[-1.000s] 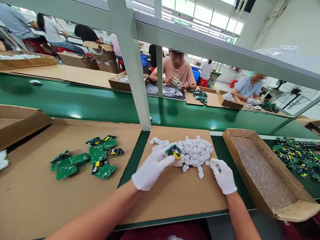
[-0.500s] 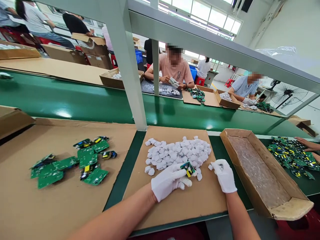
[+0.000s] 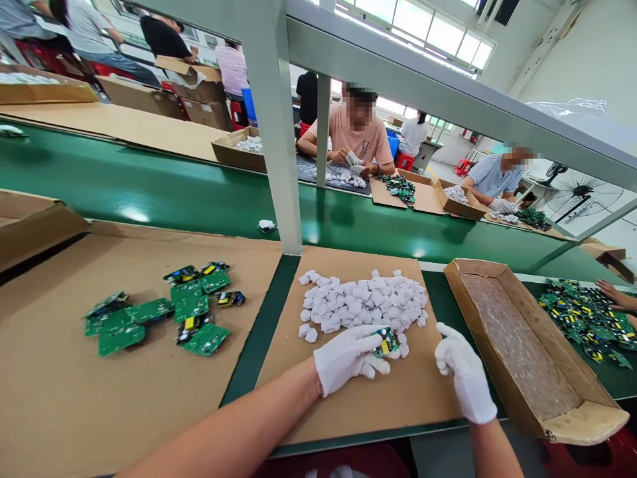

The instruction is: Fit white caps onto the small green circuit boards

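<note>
My left hand (image 3: 351, 358), in a white glove, holds a small green circuit board (image 3: 386, 342) with yellow and white components, gripped between thumb and fingers. It hovers just in front of a pile of small white pieces (image 3: 363, 302) on a cardboard sheet (image 3: 378, 405). To the right of the pile is my right hand (image 3: 465, 373), gloved too. Its index finger points up and away from the partly curled others, and no object shows in it. Several green circuit boards (image 3: 189, 302) lie loosely grouped on another cardboard sheet (image 3: 54, 392) at left.
A long cardboard tray (image 3: 517, 352) lies right of my right hand. Beyond it, another person's hand (image 3: 617, 295) touches a heap of circuit boards (image 3: 587, 318). A metal post (image 3: 286, 166) rises behind the pile, before the green conveyor belt (image 3: 199, 199). Co-workers sit across.
My right hand has drawn back from the pile's edge, its fingers parting; the white piece at its fingertips no longer shows there. The circuit board in my left hand has turned slightly. The view has shifted left.
</note>
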Motion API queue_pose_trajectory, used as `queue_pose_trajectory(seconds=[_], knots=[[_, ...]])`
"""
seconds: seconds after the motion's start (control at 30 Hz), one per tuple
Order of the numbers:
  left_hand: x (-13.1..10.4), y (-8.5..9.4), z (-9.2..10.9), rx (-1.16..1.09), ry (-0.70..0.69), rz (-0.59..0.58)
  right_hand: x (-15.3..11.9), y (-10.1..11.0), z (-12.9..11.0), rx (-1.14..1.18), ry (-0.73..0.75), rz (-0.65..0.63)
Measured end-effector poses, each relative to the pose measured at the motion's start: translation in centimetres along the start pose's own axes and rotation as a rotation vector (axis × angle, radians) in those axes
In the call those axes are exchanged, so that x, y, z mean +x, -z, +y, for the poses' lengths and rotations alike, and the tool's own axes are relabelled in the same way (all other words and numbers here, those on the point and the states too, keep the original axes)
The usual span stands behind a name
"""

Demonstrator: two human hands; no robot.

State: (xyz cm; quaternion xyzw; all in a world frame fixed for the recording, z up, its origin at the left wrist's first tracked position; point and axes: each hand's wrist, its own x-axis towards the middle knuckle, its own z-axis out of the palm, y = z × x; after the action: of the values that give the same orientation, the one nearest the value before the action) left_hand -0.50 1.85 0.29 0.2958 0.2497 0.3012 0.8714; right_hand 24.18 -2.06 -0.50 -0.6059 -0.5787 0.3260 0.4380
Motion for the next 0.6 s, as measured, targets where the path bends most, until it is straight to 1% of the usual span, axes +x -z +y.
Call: queue_pose_trajectory(seconds=[0.1,0.17,0.2,0.23,0.27,0.37,0.4,0.43,0.5,0.53,0.57,0.6], knots=[[-0.3,-0.4,0.2,0.008,-0.008,0.011,-2.5,-2.0,0.0,-0.517,0.206,-0.107],[-0.6,-0.6,0.3,0.031,-0.007,0.039,-3.5,-3.0,0.1,-0.761,0.341,-0.224],[-0.7,-0.7,0.3,0.034,-0.001,0.046,-3.6,-3.2,0.2,-0.845,0.383,-0.271],[-0.8,-0.7,0.4,0.030,0.008,0.046,-3.6,-3.1,0.3,-0.916,0.395,-0.290],[-0.9,-0.8,0.4,0.022,0.019,0.037,-3.4,-2.9,0.4,-0.982,0.376,-0.279],[-1.0,-0.8,0.5,0.003,0.039,0.013,-3.0,-2.2,0.5,-1.119,0.257,-0.158],[-1.0,-0.7,0.5,0.012,0.041,0.014,-3.1,-2.1,0.5,-1.126,0.249,-0.160],[-1.0,-0.6,0.6,0.023,0.039,0.019,-3.3,-2.1,0.4,-1.116,0.266,-0.191],[-0.8,-0.5,0.6,0.040,0.023,0.018,-3.7,-2.1,0.2,-1.081,0.327,-0.292],[-0.8,-0.4,0.6,0.043,0.012,0.011,-3.8,-2.1,0.2,-1.077,0.334,-0.322],[-0.7,-0.3,0.6,0.043,0.002,0.004,-3.8,-2.0,0.2,-1.090,0.313,-0.321],[-0.6,-0.3,0.6,0.042,-0.005,0.000,-3.8,-1.9,0.2,-1.115,0.267,-0.288]])
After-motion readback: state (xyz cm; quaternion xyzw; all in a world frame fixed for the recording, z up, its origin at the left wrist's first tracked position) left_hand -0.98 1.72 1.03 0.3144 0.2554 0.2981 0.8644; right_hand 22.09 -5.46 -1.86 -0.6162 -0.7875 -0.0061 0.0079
